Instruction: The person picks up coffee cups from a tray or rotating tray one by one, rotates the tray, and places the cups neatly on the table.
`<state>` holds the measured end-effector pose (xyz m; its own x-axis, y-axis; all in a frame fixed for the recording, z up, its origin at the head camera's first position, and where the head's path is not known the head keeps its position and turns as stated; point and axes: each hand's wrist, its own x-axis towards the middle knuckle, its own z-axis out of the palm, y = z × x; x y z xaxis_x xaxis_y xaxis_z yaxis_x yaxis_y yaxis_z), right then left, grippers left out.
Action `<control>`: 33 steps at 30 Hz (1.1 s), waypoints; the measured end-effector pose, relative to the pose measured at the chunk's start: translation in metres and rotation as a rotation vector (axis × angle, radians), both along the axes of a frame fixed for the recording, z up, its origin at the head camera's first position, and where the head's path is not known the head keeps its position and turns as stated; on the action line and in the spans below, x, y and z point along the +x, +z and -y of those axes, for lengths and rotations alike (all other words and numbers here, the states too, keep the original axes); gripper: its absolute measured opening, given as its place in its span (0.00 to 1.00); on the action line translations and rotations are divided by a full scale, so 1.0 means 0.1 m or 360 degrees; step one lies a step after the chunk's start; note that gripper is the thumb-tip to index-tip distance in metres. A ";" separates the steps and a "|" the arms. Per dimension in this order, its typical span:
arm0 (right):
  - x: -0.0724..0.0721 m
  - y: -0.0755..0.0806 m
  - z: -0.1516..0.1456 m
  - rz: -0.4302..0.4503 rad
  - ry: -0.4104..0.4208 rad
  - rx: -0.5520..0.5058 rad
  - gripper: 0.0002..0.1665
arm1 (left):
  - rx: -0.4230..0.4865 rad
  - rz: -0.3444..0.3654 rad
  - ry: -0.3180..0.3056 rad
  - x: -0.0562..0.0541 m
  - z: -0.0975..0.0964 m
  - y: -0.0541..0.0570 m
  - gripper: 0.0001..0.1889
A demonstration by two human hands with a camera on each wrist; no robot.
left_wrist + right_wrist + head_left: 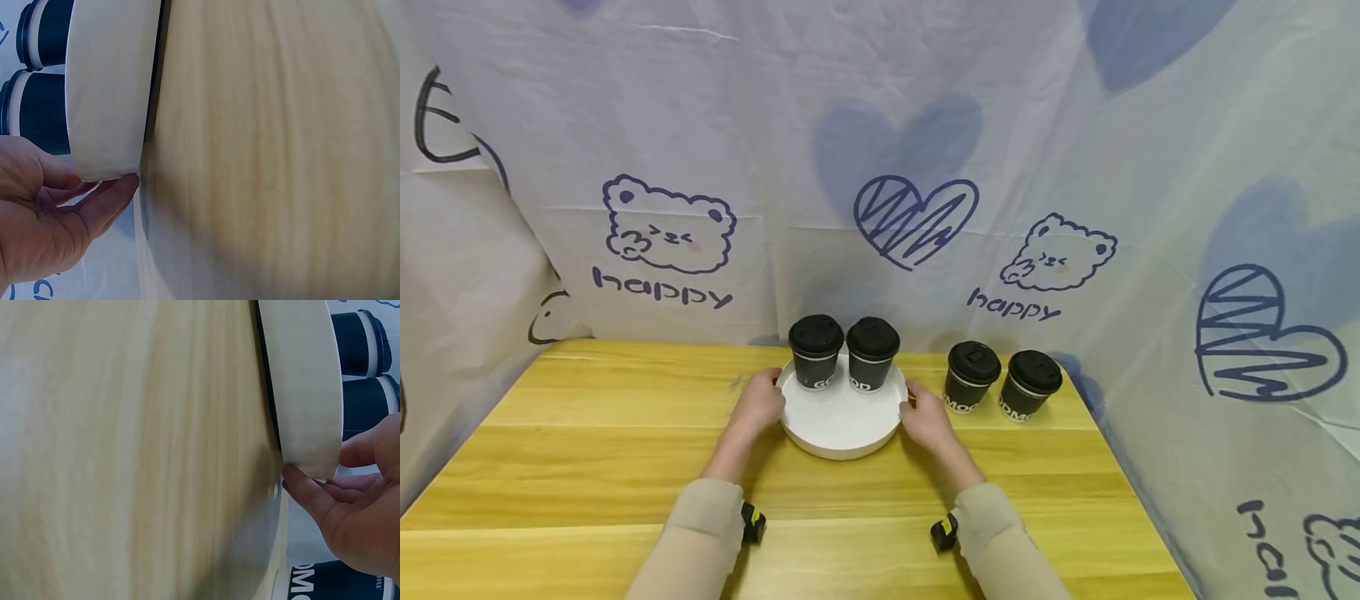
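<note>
White round tray (838, 423) sits by the middle of the table's far edge in the head view, with a black lidded left cup (816, 352) and right cup (872, 354) upright side by side on its far half. The left grip (762, 402) and the right grip (927, 414) each pinch its rim from opposite sides. Toward the far right corner of the table (587, 467), two more lidded cups, an inner cup (972, 377) and an outer cup (1030, 385), stand near each other.

From the left wrist, the thumb lies at the upper rim and the fingers reach the lower edge of the side wall.

From the right wrist, that grasp is mirrored; whether the tray's underside touches the table cannot be told.
</note>
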<state>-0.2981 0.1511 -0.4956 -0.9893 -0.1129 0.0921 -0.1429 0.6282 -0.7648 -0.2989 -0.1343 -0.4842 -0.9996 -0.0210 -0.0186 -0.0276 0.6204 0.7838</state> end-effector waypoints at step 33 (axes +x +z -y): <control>0.23 0.04 0.06 0.0122 -0.0051 0.0038 0.35 | 0.0029 0.0020 0.0050 0.31 -0.11 0.04 0.29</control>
<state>-0.2749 0.1456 -0.4921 -0.9965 -0.0824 0.0135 -0.0640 0.6497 -0.7575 -0.2678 -0.1238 -0.4801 -0.9981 -0.0521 -0.0316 -0.0567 0.6046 0.7945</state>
